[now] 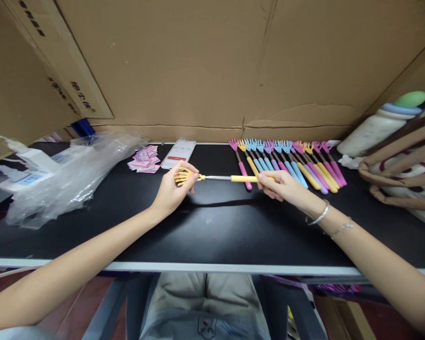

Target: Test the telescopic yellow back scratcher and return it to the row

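I hold a yellow back scratcher (217, 178) level above the black table (212, 226), its metal shaft partly extended. My left hand (173, 189) pinches the yellow claw-shaped head. My right hand (282, 185) grips the yellow handle at the other end. Just behind my right hand lies a row of several back scratchers (290, 163) with pink, yellow, blue and purple handles, claws pointing toward the cardboard wall.
A phone (179, 153) with its screen lit lies at the back centre, next to a pile of pink cards (145, 159). Crumpled clear plastic bags (67, 177) and a white power strip (24, 179) fill the left side. A striped bag (403, 179) and a white bottle (371, 130) stand at the right. Cardboard (212, 66) walls the back.
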Available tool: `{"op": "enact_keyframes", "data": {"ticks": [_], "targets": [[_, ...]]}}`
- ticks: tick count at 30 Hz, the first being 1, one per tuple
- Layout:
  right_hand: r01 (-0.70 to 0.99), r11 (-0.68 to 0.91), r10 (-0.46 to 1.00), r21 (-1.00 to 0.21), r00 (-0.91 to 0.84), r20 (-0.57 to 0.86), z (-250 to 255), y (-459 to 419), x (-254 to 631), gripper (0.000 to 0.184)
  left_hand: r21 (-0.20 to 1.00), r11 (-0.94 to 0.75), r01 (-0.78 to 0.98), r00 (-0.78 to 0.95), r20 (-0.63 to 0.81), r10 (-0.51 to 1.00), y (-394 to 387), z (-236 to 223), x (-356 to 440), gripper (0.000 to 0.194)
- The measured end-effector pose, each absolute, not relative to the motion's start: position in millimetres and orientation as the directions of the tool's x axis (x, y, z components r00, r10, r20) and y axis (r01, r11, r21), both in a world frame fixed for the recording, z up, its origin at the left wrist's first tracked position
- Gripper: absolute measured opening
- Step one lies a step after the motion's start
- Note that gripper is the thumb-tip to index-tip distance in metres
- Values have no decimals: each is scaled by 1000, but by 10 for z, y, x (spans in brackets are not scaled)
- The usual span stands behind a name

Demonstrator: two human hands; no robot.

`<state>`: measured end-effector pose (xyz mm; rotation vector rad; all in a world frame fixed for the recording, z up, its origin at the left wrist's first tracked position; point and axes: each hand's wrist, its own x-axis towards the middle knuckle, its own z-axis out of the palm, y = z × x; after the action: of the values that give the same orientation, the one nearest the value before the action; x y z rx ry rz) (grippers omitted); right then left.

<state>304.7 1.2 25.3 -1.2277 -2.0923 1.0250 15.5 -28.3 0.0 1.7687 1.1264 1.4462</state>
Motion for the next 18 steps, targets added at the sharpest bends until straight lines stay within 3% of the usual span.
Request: {"op": "enact_keyframes", "data": {"ticks": [5, 10, 18], "targets": [[482, 282, 887, -830, -461, 34, 233, 27, 3018, 46, 837, -492, 238, 40, 498, 866, -284, 11, 172, 15], [440, 325, 889, -837, -444, 112, 212, 40, 2978, 44, 840, -514, 175, -26, 526, 850, -271, 66, 211, 17], [441, 311, 906, -842, -405, 122, 259, 14, 2950, 43, 901, -432, 45, -7, 432, 902, -215, 44, 174, 27]]}}
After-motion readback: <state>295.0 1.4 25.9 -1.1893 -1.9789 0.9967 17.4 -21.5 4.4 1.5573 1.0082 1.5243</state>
